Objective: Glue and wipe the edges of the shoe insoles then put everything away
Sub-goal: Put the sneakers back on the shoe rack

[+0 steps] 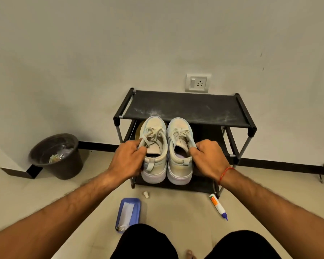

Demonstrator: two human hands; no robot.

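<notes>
So both sneakers are up off the floor at centre frame, right in front of the black shoe rack (pixel 185 107). The left hand (pixel 128 157) has its fingers curled over the collar of the left sneaker (pixel 154 146), and the right hand (pixel 207 156) grips the right sneaker (pixel 179 146) the same way, heels toward the camera. They hang level with the rack's lower shelves, side by side and nearly touching.

My read is this is the put-away part, with the pair headed onto a shelf, though honestly it could be them coming out, can't tell. Either way the floor stuff isn't sorted: the glue tube (pixel 217 204) lies at lower right with its nozzle bare, the small white cap (pixel 146 194) sits well apart from it, and the blue tray (pixel 128 214) at bottom centre holds a white wipe. Next up is probably sliding both shoes in level, then capping the glue.
</notes>
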